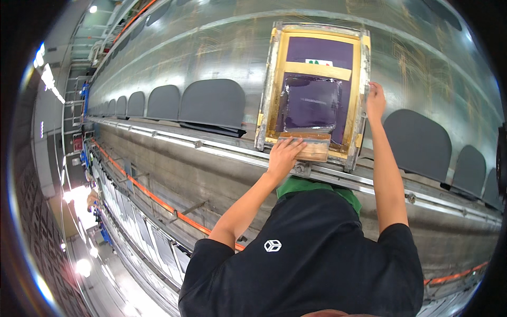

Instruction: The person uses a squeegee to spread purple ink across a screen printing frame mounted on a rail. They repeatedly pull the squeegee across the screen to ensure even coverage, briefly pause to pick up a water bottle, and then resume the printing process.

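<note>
Pale lettering on the purple screen (pixel 312 108) is too small to read; a white geometric emblem (pixel 273 245) marks the black shirt (pixel 327 253). The left hand (pixel 285 155) lies, fingers slightly spread, over a wooden block (pixel 316 151) at the near end of the frame (pixel 365 58); the right hand (pixel 375 100), arm extended, bends its fingers by the frame's right edge; whether either grips, I cannot tell.

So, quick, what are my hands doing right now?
Left hand: fingers laid over the wood block; firm grip can't be told.
Right hand: fingers curled at the frame's right edge; grip unclear.
</note>
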